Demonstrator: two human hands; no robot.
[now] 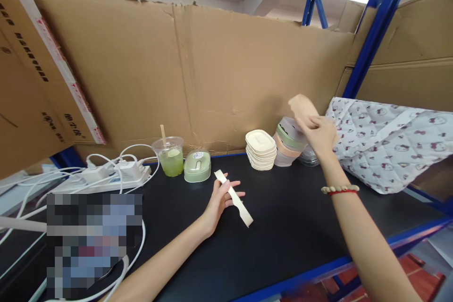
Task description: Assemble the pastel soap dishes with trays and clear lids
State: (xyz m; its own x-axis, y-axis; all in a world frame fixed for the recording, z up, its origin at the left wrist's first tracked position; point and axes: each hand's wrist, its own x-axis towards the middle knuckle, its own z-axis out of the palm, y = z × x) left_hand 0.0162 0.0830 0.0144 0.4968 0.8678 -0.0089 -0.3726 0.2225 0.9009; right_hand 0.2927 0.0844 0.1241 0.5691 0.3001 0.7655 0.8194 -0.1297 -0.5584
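My left hand point(217, 205) is over the middle of the black tabletop. Its thumb presses a cream strip-like piece point(235, 198) with a notch along one edge against the fingers. Raised at the back right, my right hand point(320, 132) grips a pale peach piece point(302, 107), blurred and partly covered by the fingers. Just below that hand stands a pile of clear, green and peach plastic box parts point(288, 144). To its left is a neat stack of cream lids or shallow trays point(261, 148).
A green lidded box point(197, 166) and a cup of green drink point(171, 160) with a straw stand at the back. Power strips point(102, 177) and white cables lie left. A quilted patterned cloth point(389, 141) hangs at the right. Cardboard point(219, 71) walls the back.
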